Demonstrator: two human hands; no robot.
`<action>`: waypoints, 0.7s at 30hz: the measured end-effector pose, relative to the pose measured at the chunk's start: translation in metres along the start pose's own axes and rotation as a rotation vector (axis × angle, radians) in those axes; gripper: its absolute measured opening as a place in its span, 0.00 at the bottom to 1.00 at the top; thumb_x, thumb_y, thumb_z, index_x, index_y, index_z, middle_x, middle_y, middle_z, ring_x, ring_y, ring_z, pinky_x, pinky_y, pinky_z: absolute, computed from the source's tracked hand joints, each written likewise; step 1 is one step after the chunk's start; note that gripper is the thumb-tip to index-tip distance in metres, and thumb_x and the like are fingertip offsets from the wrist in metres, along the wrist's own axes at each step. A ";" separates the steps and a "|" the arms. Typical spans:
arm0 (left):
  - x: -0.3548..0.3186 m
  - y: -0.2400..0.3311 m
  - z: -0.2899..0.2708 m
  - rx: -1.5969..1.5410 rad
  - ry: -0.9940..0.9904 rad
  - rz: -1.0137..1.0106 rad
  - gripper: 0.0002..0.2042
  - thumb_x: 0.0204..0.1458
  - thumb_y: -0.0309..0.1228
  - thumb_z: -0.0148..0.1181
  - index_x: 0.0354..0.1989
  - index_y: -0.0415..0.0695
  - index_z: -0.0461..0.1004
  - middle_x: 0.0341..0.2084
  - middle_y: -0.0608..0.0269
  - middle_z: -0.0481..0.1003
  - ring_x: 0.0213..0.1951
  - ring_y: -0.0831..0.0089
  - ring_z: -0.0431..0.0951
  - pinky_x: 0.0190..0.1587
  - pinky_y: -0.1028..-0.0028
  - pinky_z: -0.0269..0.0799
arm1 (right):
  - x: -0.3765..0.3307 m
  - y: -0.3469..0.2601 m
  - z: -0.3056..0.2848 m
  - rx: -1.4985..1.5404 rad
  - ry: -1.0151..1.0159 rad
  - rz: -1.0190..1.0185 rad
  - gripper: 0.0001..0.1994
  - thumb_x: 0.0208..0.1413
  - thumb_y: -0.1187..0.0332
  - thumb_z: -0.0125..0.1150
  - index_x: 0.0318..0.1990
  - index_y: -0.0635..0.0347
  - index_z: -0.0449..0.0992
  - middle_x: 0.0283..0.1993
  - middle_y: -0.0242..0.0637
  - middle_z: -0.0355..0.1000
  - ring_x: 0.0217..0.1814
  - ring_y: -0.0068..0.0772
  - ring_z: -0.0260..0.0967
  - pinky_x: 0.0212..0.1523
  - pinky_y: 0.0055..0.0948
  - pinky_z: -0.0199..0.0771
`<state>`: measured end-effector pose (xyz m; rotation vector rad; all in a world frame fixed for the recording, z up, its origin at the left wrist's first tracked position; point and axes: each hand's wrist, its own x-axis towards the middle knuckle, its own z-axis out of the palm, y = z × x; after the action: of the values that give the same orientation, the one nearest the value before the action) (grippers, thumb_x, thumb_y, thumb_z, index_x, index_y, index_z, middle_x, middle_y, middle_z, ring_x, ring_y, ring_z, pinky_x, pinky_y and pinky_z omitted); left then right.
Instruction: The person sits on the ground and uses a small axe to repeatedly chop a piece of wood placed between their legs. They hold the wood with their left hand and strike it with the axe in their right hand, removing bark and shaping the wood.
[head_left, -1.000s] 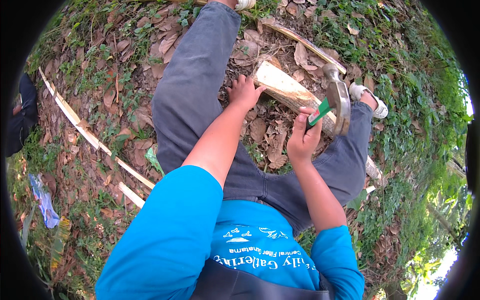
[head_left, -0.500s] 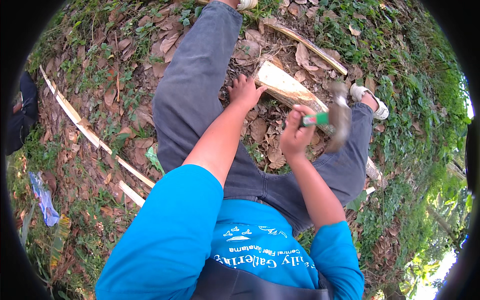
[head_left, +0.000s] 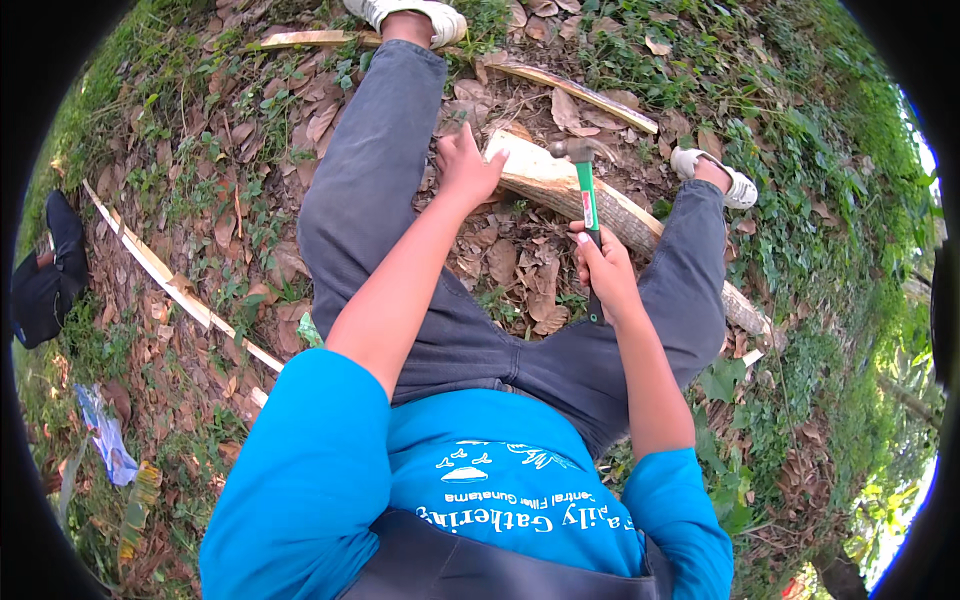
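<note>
Leafy ground (head_left: pixel 270 215) bears wood strips (head_left: pixel 582 93); the log (head_left: pixel 545 172) seemingly continues beneath trousers (head_left: pixel 690 285).

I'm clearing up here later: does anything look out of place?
Yes: a crumpled bluish sheet, apparently plastic, lies at the far left, well away from the log and hammer. It looks like litter, its colour standing out against the leafy ground.

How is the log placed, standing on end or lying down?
Lying down: the log stretches lengthwise along the leaf-strewn ground, with the person's right leg crossing over it and hiding part.
</note>
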<state>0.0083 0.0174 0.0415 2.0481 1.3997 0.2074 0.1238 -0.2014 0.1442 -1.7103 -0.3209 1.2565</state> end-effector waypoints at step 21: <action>-0.249 0.170 -0.262 -1.131 -0.488 1.842 0.34 0.57 0.50 0.62 0.63 0.38 0.62 0.52 0.56 0.73 0.52 0.68 0.75 0.56 0.68 0.70 | 0.019 0.093 -0.044 -0.002 0.106 0.181 0.11 0.68 0.62 0.49 0.48 0.57 0.71 0.28 0.28 0.64 0.24 0.21 0.62 0.23 0.26 0.67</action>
<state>-0.0853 -0.1319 0.4005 1.4553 -1.0458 0.8615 0.1410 -0.2594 0.0592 -1.8326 -0.1060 1.2891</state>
